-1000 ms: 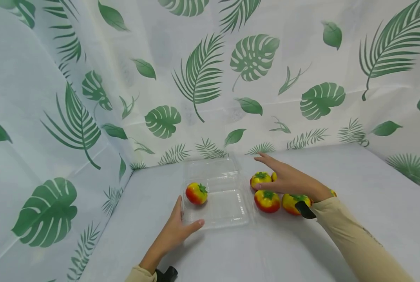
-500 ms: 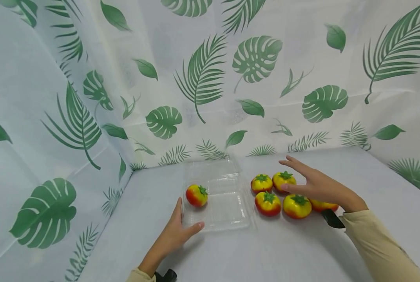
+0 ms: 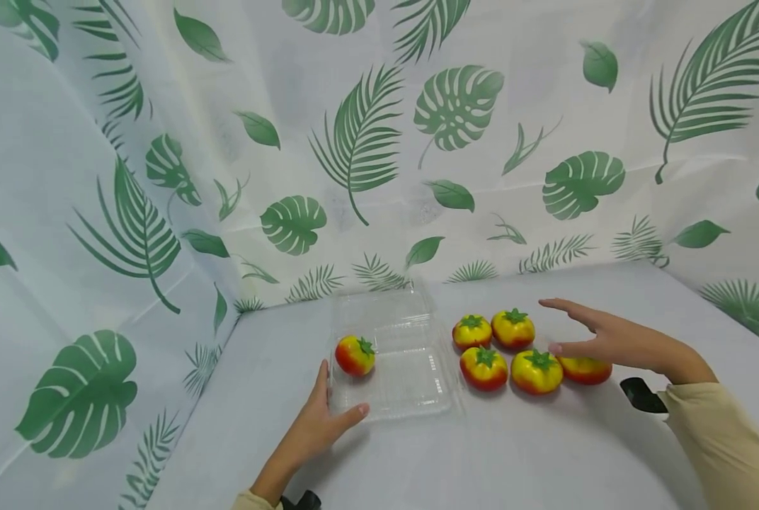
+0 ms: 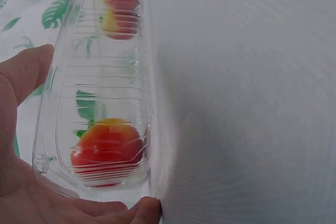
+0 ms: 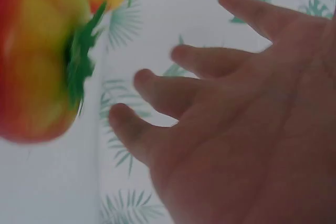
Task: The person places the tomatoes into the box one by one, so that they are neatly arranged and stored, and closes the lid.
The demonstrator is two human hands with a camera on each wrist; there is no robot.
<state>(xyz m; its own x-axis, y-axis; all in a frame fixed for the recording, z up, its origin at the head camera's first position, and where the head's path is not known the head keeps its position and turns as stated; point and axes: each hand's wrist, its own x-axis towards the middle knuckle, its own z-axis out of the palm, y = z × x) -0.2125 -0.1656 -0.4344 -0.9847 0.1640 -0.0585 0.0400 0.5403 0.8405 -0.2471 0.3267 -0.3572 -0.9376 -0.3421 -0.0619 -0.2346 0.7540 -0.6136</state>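
Note:
My left hand [image 3: 316,428] rests at the near left corner of a clear plastic clamshell box [image 3: 411,382], thumb and fingers spread along its edges. The box lies unfolded, and one red-and-yellow tomato [image 3: 355,355] with a green leafy top sits in its left part. In the left wrist view this tomato [image 4: 107,153] shows through the ribbed wall. My right hand [image 3: 615,341] hovers with fingers extended and nothing held, over the rightmost tomato [image 3: 586,372] of a group, partly covering it. From the right wrist, a tomato [image 5: 42,61] appears beyond the spread fingertips.
Several more tomatoes [image 3: 484,370] stand in two rows just right of the box. The white table [image 3: 418,460] meets a leaf-printed cloth [image 3: 379,198] behind and a similar one on the left. The box's lid [image 3: 379,308] lies toward the back cloth.
The right hand has drawn away to the right across the group, uncovering tomatoes that it hid earlier. The left hand and the box have stayed in place.

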